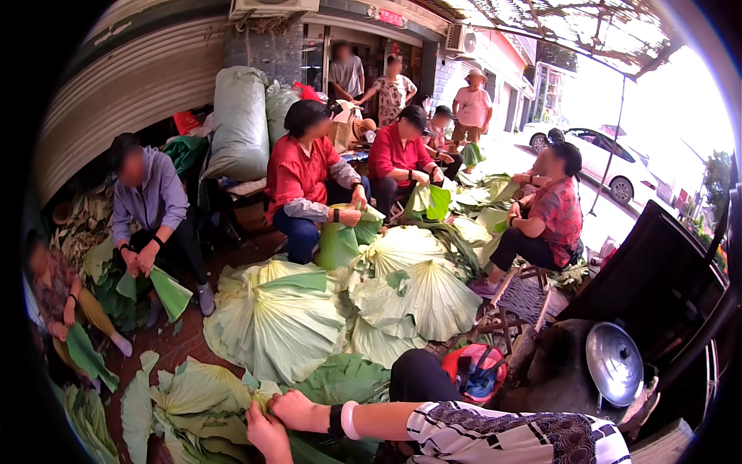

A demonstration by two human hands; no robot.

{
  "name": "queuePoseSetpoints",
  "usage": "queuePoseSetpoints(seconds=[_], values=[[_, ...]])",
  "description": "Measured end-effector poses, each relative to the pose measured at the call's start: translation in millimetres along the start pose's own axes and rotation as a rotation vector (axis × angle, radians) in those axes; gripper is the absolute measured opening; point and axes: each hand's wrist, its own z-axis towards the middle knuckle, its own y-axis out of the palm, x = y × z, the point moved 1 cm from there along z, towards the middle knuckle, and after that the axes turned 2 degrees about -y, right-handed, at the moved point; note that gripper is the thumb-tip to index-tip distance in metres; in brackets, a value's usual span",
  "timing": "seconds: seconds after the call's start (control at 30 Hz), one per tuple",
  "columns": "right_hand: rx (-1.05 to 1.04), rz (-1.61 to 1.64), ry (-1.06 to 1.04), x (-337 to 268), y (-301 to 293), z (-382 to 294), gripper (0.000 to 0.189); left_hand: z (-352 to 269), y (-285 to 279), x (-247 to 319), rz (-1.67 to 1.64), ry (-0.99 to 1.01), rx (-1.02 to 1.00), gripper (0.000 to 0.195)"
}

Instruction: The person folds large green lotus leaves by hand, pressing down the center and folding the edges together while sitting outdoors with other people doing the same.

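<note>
My left hand (268, 434) and my right hand (298, 409) meet low in the view, pinching the centre of a pale green lotus leaf (200, 391) between their fingertips. The leaf's exact folds under the fingers are hidden. A black band and a pale bangle circle my right wrist. Just beyond my hands lies a darker green lotus leaf (342, 377). Farther out, large lotus leaves (284, 325) are piled underside up on the brick floor, with another broad pale leaf (423, 296) to their right.
Several people sit around the pile handling leaves, among them a person in red (301, 174) and one in lilac (153, 197). A folding stool (522, 298), a red bag (475, 371) and a metal lid (614, 364) stand to my right. Stuffed sacks (240, 122) lean behind.
</note>
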Motion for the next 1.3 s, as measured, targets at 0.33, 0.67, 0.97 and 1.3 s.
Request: queuePoseSetpoints(seconds=[0.33, 0.67, 0.97, 1.3], values=[[-0.007, -0.03, -0.108, 3, 19, 3, 0.018, 3, 1, 2, 0.154, -0.091, -0.005, 0.044], [0.015, 0.016, -0.139, 3, 21, 3, 0.015, 6, 6, -20, 0.198, -0.031, 0.017, 0.044], [-0.015, 0.046, -0.119, 3, 5, 1, 0.018, 5, 4, -12, 0.191, -0.031, 0.033, 0.039], [0.044, 0.046, -0.084, 1, 20, 12, 0.031, 8, -5, -5, 0.12, 0.004, 0.058, 0.037]])
